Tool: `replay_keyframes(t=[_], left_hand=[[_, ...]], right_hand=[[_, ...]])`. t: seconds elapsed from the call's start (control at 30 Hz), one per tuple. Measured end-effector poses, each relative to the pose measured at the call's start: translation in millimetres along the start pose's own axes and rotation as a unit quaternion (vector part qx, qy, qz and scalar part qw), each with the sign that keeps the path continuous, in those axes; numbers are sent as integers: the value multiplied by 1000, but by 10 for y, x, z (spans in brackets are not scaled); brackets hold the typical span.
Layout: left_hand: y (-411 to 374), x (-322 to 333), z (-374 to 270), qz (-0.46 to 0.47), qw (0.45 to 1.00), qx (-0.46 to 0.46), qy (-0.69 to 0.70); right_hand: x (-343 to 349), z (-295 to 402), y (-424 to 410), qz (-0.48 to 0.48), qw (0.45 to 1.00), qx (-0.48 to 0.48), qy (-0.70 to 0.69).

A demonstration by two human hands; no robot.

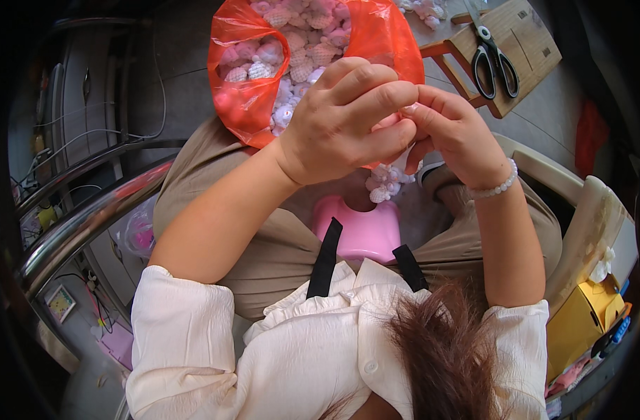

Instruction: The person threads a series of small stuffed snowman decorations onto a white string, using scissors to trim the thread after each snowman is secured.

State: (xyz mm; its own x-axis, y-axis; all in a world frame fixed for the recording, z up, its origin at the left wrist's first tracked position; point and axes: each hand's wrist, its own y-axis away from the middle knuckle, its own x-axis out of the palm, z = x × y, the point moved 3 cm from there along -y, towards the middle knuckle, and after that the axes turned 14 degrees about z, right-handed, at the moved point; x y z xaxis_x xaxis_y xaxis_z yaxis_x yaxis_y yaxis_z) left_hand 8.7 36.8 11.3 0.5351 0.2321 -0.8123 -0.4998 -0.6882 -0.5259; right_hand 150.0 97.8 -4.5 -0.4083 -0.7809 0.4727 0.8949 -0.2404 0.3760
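My left hand (346, 118) and my right hand (456, 128) meet in front of me, fingertips touching. Between them they pinch a small pink piece (387, 122), mostly covered by the fingers, so its exact kind cannot be told. Beyond my left hand stands an open red plastic bag (398, 37), filled with many small pink and white plush or knitted figures (299, 55). Just below the hands, a cluster of similar white and pale pink figures (385, 181) shows near the floor.
A pink plastic stool (359, 231) stands between my legs. Black-handled scissors (490, 68) lie on a wooden stool (524, 47) at upper right. A metal rail (89, 231) curves along the left. At the right is a yellow box (582, 320). More figures (425, 10) lie beyond the bag.
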Motion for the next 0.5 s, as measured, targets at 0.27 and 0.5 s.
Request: replay_keyframes(t=[0.27, 0.5], left_hand=[[-2, -12, 8, -10, 1000, 23, 16], [12, -7, 89, -8, 997, -48, 55]], right_hand=[[-11, 30, 54, 15, 996, 61, -65], [4, -40, 2, -70, 997, 2, -24]])
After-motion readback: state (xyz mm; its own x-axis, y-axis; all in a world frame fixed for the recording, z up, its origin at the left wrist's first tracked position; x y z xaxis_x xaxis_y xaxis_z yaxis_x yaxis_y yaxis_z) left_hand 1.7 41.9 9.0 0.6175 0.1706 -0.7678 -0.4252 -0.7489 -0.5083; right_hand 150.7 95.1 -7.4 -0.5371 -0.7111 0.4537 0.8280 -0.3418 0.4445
